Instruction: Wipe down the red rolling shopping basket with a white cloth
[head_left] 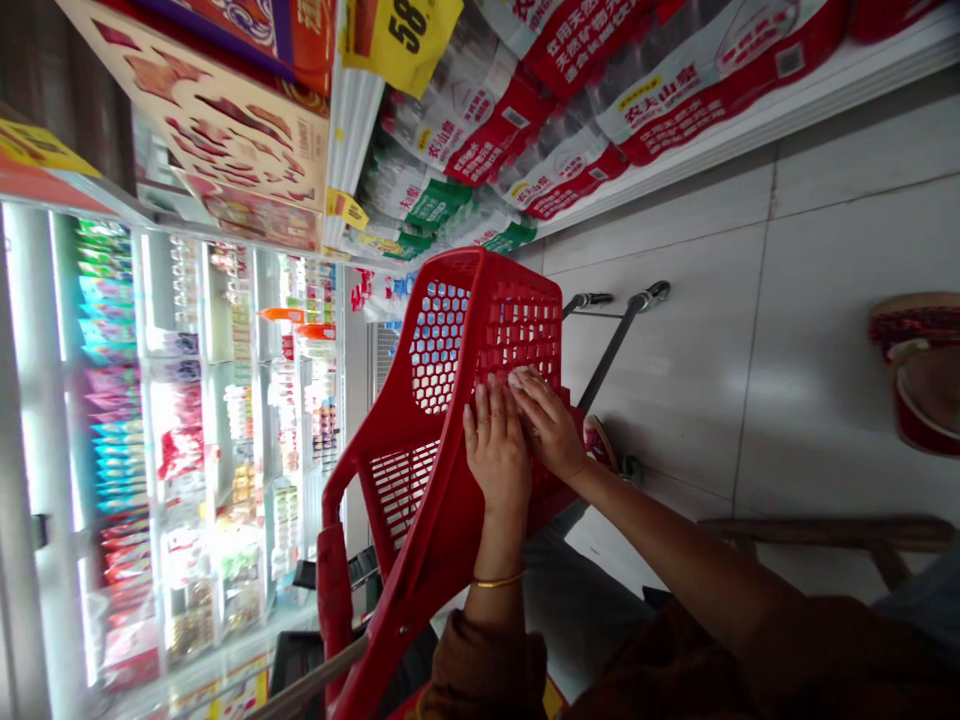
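The view is turned on its side. A red plastic shopping cart (457,480) with honeycomb holes and slots stands in the middle. My left hand (499,440), a gold bangle at its wrist, lies against the cart's side wall with its fingers stretched out. Right beside it, my right hand (549,420) rests near the slotted part of the same wall, fingers extended and partly overlapping the left fingertips. Both hands look open, with no object visible in them. The palms and the wall beneath them are hidden.
Packs of bottled water (540,150) fill a shelf along the top, beside boxes (225,120) and a yellow price tag (405,40). Bright shelves of packaged goods (180,440) stand at left. Grey cart legs with casters (626,325) reach the tiled floor (697,400). A shoe (926,375) shows at right.
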